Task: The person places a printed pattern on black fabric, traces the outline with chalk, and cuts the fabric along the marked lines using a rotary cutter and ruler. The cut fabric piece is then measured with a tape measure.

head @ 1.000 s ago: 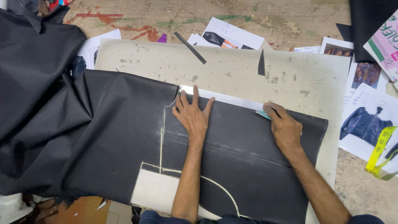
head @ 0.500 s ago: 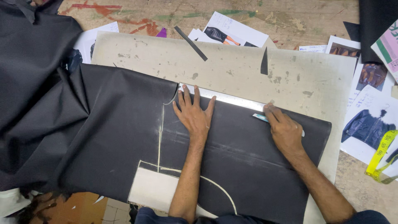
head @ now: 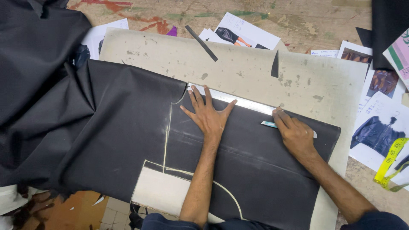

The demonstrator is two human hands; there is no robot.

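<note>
Left hand (head: 208, 117) flat, fingers splayed, grips nothing, pins metal ruler (head: 238, 102) on black fabric (head: 128, 127) mid-board. Right hand (head: 296, 134) pinches chalk (head: 268, 124) against ruler edge near board's (head: 255, 68) right side, for straight line.

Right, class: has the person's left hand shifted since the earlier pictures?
No. The left hand stays spread on the black fabric, its thumb just as close to the upright chalk line.

Garment photo sheets (head: 377, 132) at rt, yellow tape measure (head: 391, 159), two black strips (head: 201, 42) on upper board.
</note>
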